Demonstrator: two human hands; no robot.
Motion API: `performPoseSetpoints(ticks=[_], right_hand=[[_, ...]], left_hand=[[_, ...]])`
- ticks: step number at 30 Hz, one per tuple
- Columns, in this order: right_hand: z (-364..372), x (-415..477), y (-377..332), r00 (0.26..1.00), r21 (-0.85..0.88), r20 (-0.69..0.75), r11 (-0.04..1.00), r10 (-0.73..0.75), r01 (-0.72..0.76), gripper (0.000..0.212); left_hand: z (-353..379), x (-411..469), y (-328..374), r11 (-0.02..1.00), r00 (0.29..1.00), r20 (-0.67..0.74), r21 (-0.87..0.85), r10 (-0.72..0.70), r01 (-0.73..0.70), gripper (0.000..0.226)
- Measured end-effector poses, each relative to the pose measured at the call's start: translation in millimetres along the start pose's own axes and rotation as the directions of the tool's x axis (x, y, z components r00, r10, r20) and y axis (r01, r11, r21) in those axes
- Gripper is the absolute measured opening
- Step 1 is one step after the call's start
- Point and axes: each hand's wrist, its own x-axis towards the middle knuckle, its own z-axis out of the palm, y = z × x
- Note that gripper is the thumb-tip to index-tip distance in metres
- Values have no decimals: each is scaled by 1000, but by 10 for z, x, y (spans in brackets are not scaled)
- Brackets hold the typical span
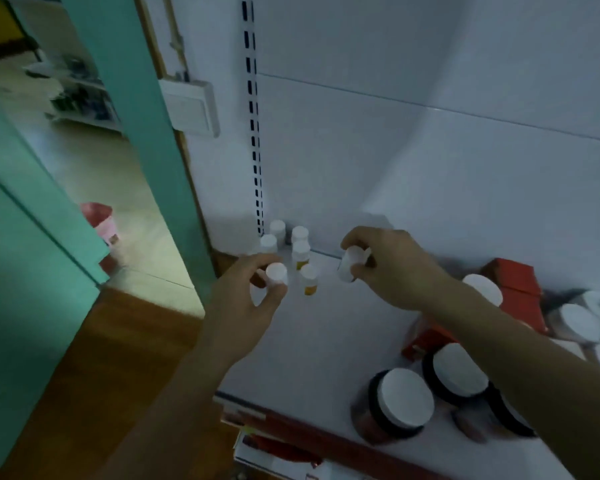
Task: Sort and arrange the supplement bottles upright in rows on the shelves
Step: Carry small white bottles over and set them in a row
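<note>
While the fingers (255, 263) of the left hand (243, 303) curl round a small white-capped bottle (276, 273), upright, out in front of the slotted rail (253, 143), the right hand (388, 268) grips a second bottle (350, 266), tilted, to the rail's right. Five more small bottles (300, 249) stand upright at the rail's foot on the white shelf (312, 341); large white-lidded jars (404, 401) sit well to its right, near the shelf's front edge

I am counting seven small white-capped bottles (300, 251): five on the shelf (326, 341), one in the left hand (246, 299), one in the right hand (392, 268). I am also seeing two red boxes (515, 282) and at least four big white-lidded jars (400, 398).
</note>
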Motion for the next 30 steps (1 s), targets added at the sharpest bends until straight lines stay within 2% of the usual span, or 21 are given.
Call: performPoseSetpoints(ticks=[3,5,8,11,14,16,18,20,22,25,27,30], right_hand=[[159,197,31,995,-111,93,993,46,-36,27],[244,280,68,981,-140,183,989,65,-40,28],[284,295,121,959,-85,279,996,57,-34,35],[247,280,115,980,-44,196,999,25,-17,39],[232,406,-46,995,-8,92,1000,-23,24,33],[281,564,-197,998,-18,70,1000,-2,4,31],[382,705,-300,999,-66,29,997,46,-44,34],[502,790,-356,997,-110,6,991,77,-76,39],[547,819,-374,996,-135,-13,987,90,-91,31],[485,778,-282,987,-83,-73,985,146,-152,17],[449,764,-191,981,-75,-113,983,156,-165,21],[496,843,-197,979,7,-144,989,147,-147,40]], left_hand=[[44,61,-184,996,970,242,88,5,-28,31],[72,100,-295,995,960,279,86,20,-46,32],[72,125,-324,997,960,277,46,41,-56,40],[-17,81,-273,996,970,239,72,41,-60,35],[-219,196,-152,992,994,26,78,102,-104,13],[-279,479,-143,992,996,-46,104,76,-71,3],[-246,822,-180,993,998,37,105,-56,52,7],[-133,1031,-245,985,980,155,141,-122,100,16],[-43,1117,-286,982,971,215,178,-104,65,21],[-20,1177,-386,986,962,263,167,-69,24,21],[-36,1207,-440,989,953,299,148,-46,1,20],[-50,1234,-505,996,938,346,87,-20,-11,20]])
